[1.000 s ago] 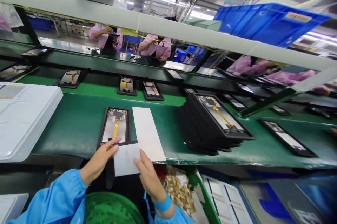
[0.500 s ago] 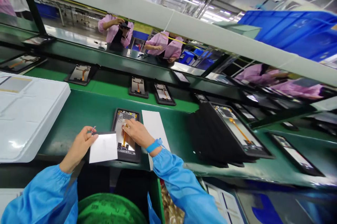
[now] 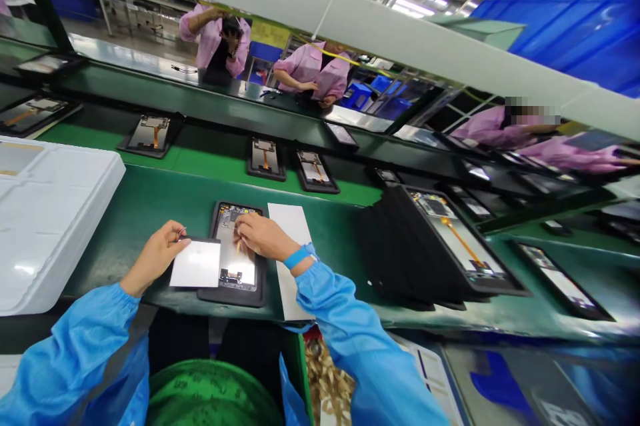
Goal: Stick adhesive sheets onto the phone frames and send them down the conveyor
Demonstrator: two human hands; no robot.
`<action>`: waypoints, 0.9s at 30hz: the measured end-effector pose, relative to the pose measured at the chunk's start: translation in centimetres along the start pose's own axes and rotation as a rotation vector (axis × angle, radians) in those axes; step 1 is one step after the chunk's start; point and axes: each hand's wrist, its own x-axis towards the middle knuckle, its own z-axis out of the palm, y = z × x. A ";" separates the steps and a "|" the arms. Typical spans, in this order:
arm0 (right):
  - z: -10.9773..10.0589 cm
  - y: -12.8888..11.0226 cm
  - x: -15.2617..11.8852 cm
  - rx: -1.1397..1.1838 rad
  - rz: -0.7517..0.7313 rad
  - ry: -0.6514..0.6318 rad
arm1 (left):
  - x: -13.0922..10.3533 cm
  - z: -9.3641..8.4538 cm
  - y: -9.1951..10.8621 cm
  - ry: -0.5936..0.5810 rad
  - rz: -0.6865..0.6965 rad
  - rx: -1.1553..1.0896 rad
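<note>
An opened tablet (image 3: 249,276) lies on the green bench, its circuit board at the far end and a bright metal plate below. My right hand (image 3: 265,237) is over it, fingers pinched on an orange ribbon cable (image 3: 240,246) that lifts off the plate. Between thumb and fingers, my left hand (image 3: 159,254) holds a flat white battery (image 3: 196,263) by its dark top edge, with thin wires at the fingertips. The battery overlaps the tablet's left side. Under my right wrist lies a long white sheet (image 3: 295,294).
Stacked white trays (image 3: 55,213) stand at left. A stack of black tablets (image 3: 403,246) leans at right, another tablet (image 3: 563,283) beyond it. More tablets (image 3: 265,158) sit on the green belt (image 3: 210,173). Below are a green round container (image 3: 213,396) and a scrap box (image 3: 327,376). Co-workers in pink (image 3: 317,73) sit opposite.
The orange ribbon cable, earlier lying down to the lower connector, is now lifted at its lower end in my right fingers. My left hand and the battery have shifted slightly up. The view has tilted a little.
</note>
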 end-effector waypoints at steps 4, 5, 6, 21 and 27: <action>1.1 1.1 0.0 0.297 0.287 0.147 | 1.5 2.2 0.1 -0.091 0.022 0.058; 1.5 1.3 0.0 0.350 0.346 0.173 | 2.0 3.0 0.1 -0.115 0.032 0.077; 1.7 1.4 -0.2 0.386 0.389 0.191 | 2.5 3.9 0.2 -0.133 0.042 0.097; 1.2 -3.4 -6.6 0.605 0.597 0.387 | 5.6 8.1 -0.3 -0.127 0.081 0.178; 1.7 -5.8 -7.2 0.516 0.483 0.354 | 5.7 8.2 -0.5 -0.101 0.098 0.192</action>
